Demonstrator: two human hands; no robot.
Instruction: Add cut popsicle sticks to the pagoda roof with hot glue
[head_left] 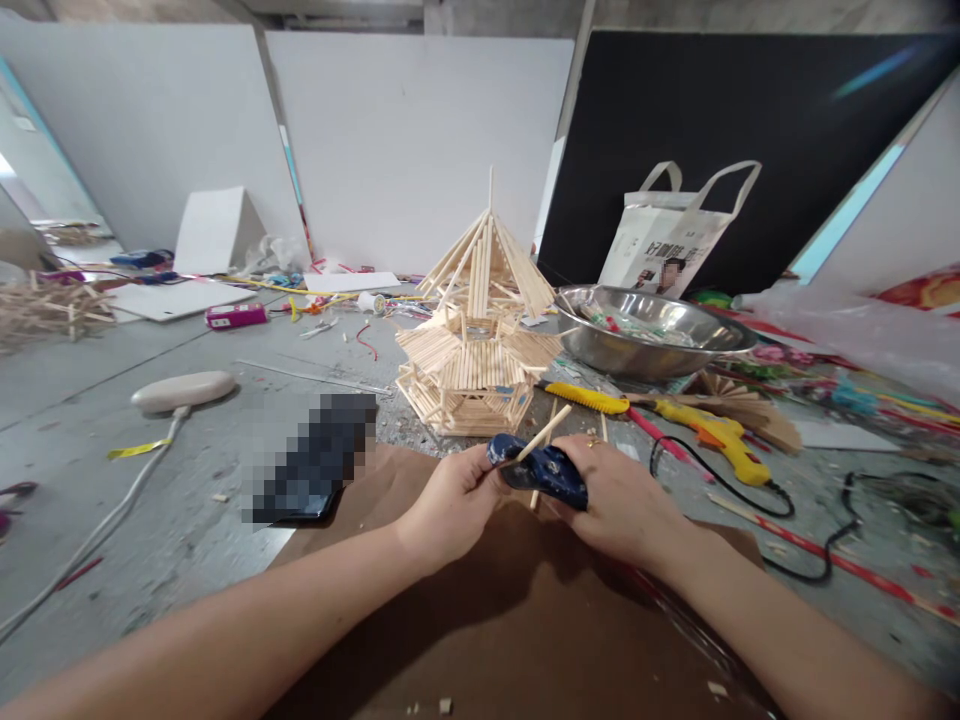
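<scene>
A thin wooden stick (546,432) slants across a dark blue hand tool (551,474), its lower end close to my left fingertips. My left hand (454,505) is closed in a pinch at the stick's lower end, beside the tool's left tip. Wrapped round the tool's other end is my right hand (622,500); the tool's working edge is hidden. More thin sticks show behind the tool, partly covered. Just beyond my hands stands a pagoda-like model (480,362) made of wooden sticks, with a pointed roof and a tiered base.
A dark phone (315,465), partly pixelated, lies left of the brown sheet (450,640). On the right are a yellow glue gun (716,440), a yellow cutter knife (585,397), a metal bowl (652,350) and a tote bag (667,240). A white corded device (184,390) lies left.
</scene>
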